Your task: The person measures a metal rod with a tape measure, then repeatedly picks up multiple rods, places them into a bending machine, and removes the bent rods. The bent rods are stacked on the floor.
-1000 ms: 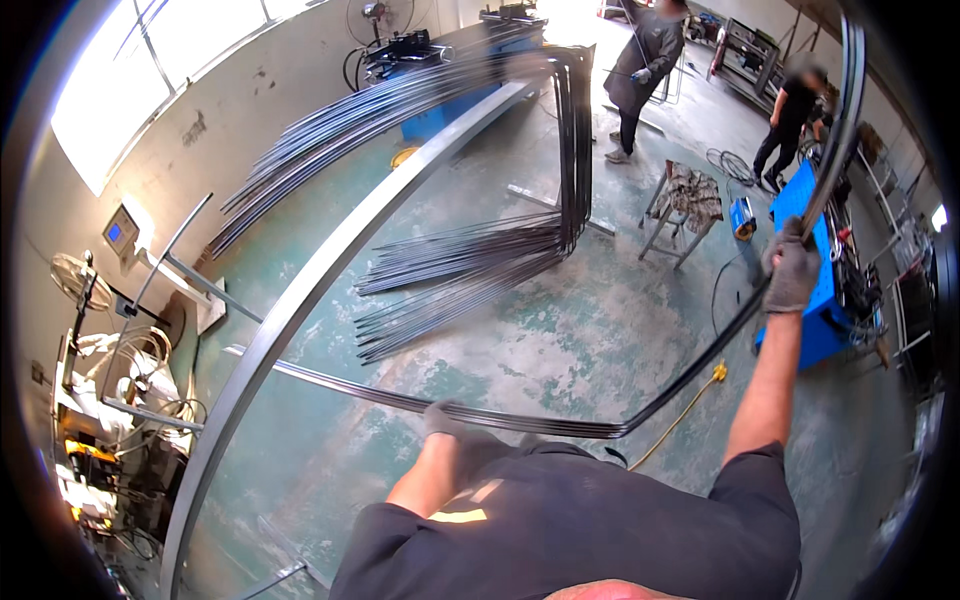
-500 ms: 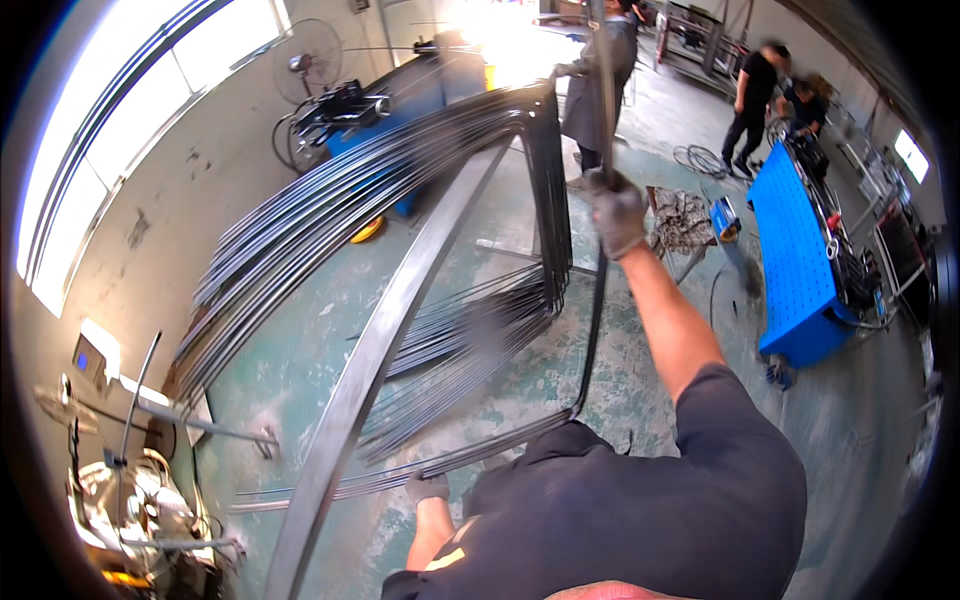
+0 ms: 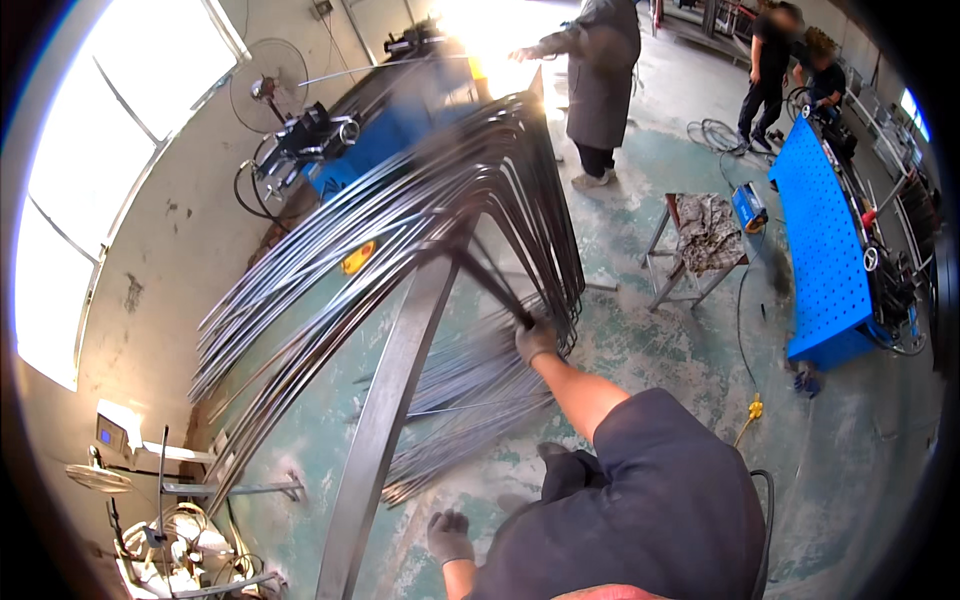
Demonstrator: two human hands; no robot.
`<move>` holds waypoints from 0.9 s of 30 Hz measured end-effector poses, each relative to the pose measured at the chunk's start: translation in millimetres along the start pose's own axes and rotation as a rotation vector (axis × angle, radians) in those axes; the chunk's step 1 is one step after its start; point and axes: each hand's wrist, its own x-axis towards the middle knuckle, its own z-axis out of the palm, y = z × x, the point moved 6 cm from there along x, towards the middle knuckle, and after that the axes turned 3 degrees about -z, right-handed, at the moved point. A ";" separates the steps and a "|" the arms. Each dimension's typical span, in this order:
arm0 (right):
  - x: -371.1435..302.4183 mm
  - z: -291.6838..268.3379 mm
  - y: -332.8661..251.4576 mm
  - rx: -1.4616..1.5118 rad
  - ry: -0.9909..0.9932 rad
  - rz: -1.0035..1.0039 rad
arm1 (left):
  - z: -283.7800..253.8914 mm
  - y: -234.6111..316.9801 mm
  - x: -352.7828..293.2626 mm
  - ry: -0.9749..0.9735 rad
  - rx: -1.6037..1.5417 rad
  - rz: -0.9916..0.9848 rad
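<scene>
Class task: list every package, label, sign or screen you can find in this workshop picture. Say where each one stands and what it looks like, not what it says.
Small grey control box with a lit blue screen: lower left by the wall, on a white stand; rectangular.
Small blue box-shaped machine with a pale front panel: on the floor beside the metal stool, left of the blue perforated table.
No packages or signs can be made out.

Bent metal rods (image 3: 420, 230) motion-blurred, right hand (image 3: 535, 340) grip smeared, steel beam (image 3: 375, 470) cut off below

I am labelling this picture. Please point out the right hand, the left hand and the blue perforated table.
right hand (image 3: 537, 340), head view, gloved back.
left hand (image 3: 448, 535), head view, gloved back.
blue perforated table (image 3: 822, 240), head view, bare top.
</scene>
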 end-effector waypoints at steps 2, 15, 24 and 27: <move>31.9 7.6 24.8 -0.016 -0.027 0.099 | -2.0 -13.9 -11.2 0.047 0.084 -0.053; 76.2 -11.0 -7.8 -0.254 -0.311 0.239 | 51.0 -48.6 -21.7 0.217 0.236 -0.074; -26.6 12.1 78.2 -0.569 -0.684 -0.094 | 5.9 -19.5 -88.9 0.306 0.731 0.227; -108.3 20.5 166.9 -0.721 -0.676 -0.342 | -61.8 -48.6 -107.2 0.480 0.794 0.251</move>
